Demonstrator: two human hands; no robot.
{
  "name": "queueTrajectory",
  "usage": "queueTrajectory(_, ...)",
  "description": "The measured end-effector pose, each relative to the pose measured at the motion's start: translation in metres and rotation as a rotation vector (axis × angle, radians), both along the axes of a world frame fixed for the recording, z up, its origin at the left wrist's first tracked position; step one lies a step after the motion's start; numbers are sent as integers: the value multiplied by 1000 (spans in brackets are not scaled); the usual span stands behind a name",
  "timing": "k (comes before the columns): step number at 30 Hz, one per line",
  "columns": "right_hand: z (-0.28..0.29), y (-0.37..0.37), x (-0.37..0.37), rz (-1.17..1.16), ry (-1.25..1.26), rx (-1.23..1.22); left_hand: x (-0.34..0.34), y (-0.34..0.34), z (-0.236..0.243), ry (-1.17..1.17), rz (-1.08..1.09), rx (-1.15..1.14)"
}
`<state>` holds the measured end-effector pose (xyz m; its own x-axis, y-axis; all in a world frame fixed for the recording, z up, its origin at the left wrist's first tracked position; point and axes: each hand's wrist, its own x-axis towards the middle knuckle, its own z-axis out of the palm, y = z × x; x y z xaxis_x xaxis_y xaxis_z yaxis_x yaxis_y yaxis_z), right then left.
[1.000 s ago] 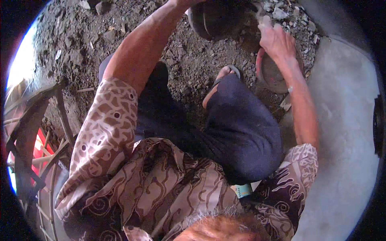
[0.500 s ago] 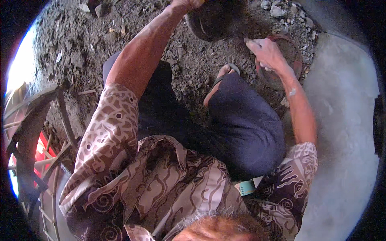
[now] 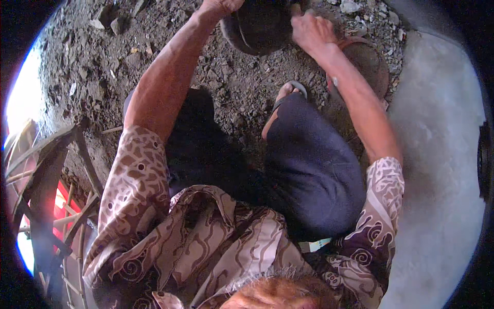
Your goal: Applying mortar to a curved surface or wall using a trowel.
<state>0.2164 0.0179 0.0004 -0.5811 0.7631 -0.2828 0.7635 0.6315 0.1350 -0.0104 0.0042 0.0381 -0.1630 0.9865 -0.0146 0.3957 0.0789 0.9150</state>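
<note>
A dark, rounded container (image 3: 254, 28) with a smooth curved wall is at the top of the view; its upper part is cut off by the frame edge. My left hand (image 3: 224, 5) is closed at its upper left edge, partly out of the picture. On the opposite side my right hand (image 3: 314, 31) has its fingers curled in against the container's edge, with its fingertips partly hidden. What lies inside the container is too dark to make out. Just right of it, a round reddish rim (image 3: 384, 67) lies on the soil, partly behind my right forearm.
Loose dark soil (image 3: 154, 56) with stones covers the ground. Grey rubble (image 3: 350, 6) lies at the upper right, beside a smooth pale concrete surface (image 3: 437, 154). Wooden or bamboo slats (image 3: 77, 149) stand at the left. My sandalled foot (image 3: 285, 92) is below the container.
My right hand has moved up and left, from above the reddish rim to the container's edge. My left hand and the container have shifted slightly left. Dust beside the container has thinned.
</note>
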Motion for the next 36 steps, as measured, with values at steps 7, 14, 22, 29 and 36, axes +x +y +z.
queueTrajectory(7,14,-11,-2,-79,120,-274,-11,0,-11,75,82,14)
queueTrajectory(14,20,-18,-11,-29,202,-122,-7,-1,-7,26,79,64)
queueTrajectory(22,29,-7,-36,-133,180,7,-26,4,-15,87,16,146)
queueTrajectory(29,27,-32,-61,123,256,-121,-36,12,-25,227,50,183)
queueTrajectory(36,34,-24,-45,229,222,27,-24,10,-22,130,107,80)
